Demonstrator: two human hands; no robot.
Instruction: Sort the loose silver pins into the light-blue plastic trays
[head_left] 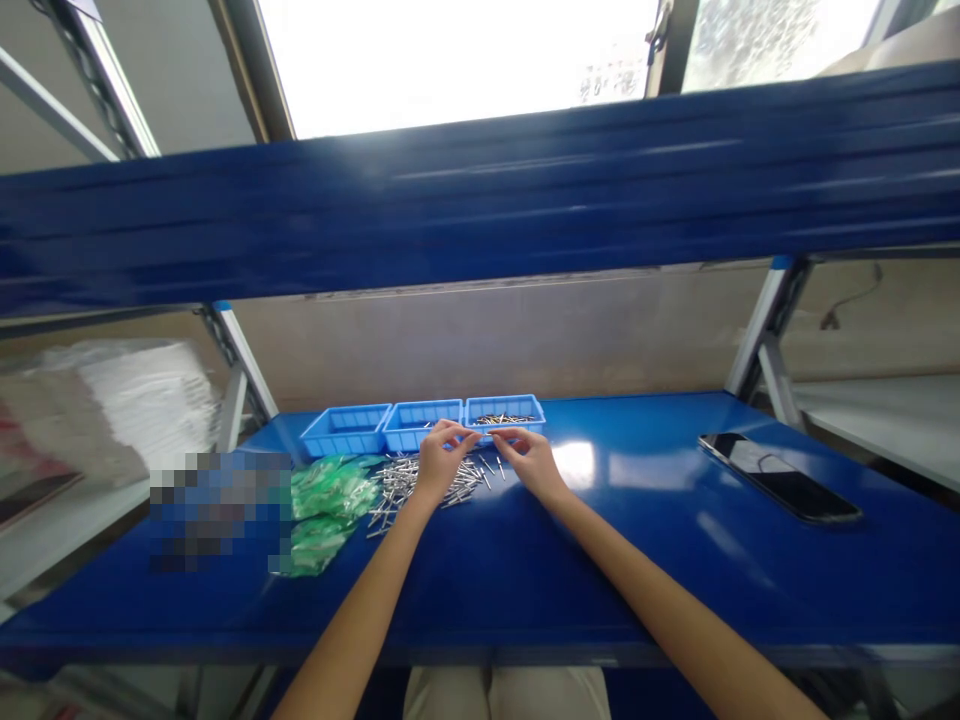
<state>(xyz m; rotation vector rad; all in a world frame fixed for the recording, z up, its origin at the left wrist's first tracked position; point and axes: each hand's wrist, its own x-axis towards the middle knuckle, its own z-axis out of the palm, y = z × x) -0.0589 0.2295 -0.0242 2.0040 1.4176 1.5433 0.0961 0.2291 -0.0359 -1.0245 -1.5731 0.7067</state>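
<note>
My left hand [442,462] and my right hand [529,460] meet fingertip to fingertip above the table, just in front of the blue bins. Thumb and forefinger of each hand are pinched together, on what looks like one thin metal pin [486,433] between them; its details are too small to make out. Below and around my left hand lies a loose pile of silvery metal pins [394,490]. The right bin [506,402] holds several darker pins, and the middle bin [427,412] a few. In the left bin [346,420] no pins can be seen.
Green plastic bags [326,510] lie left of the pile, beside a pixelated patch. A black phone [784,480] rests on the right of the blue table [600,580]. A blue shelf beam [480,200] crosses above the bins, carried by metal posts at both sides.
</note>
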